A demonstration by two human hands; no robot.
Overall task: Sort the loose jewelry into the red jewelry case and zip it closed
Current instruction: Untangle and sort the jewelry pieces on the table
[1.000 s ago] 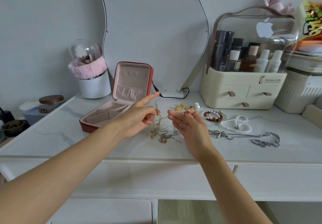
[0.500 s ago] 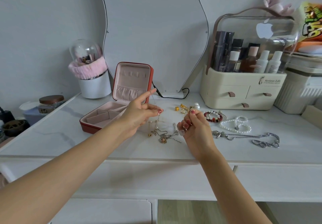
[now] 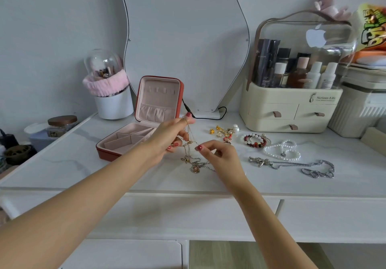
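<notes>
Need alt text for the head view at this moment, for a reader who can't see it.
Both hands work a tangle of thin gold necklaces above a white dressing table: the left hand holds them up, the right hand pinches a strand. The red jewelry case stands open at left.

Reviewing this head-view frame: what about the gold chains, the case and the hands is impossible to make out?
- Gold chains: too thin and tangled to count.
- Right hand: fingertips curl away from the camera, so its pinch is hidden.
- Red jewelry case: near-right corner hidden behind left hand.
- Case zipper: too small to see.
</notes>
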